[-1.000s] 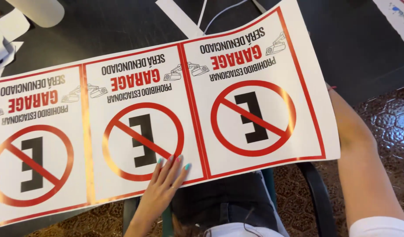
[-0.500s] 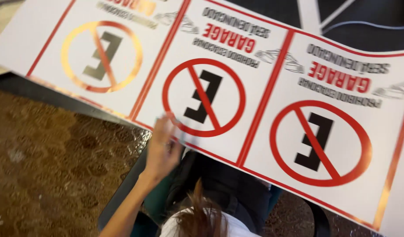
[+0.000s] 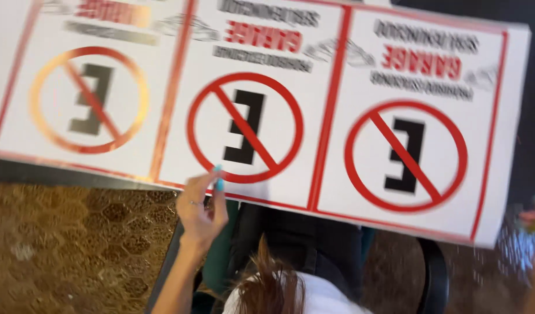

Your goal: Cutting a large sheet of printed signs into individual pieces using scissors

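A long white printed sheet (image 3: pixel 331 174) with three red-bordered panels lies across a dark table (image 3: pixel 532 116), its near edge hanging over my lap. Each panel has a red crossed-out circle over a black letter, seen upside down. My left hand (image 3: pixel 200 209) is at the near edge below the middle panel, fingers curled and teal-nailed fingertips on the sheet's border. My right hand (image 3: pixel 534 216) is a blur at the frame's right edge, just past the sheet's near right corner; whether it holds anything is unclear.
Brown hexagon-patterned floor (image 3: pixel 64 244) lies at the lower left. A black chair edge (image 3: pixel 436 273) and my dark trousers (image 3: pixel 302 238) are under the sheet's near edge. A strand of my hair (image 3: pixel 267 285) hangs at the bottom centre.
The view has swung and the sheet has shifted right across it. My left hand went from lying flat on the sheet to curled at its near edge.
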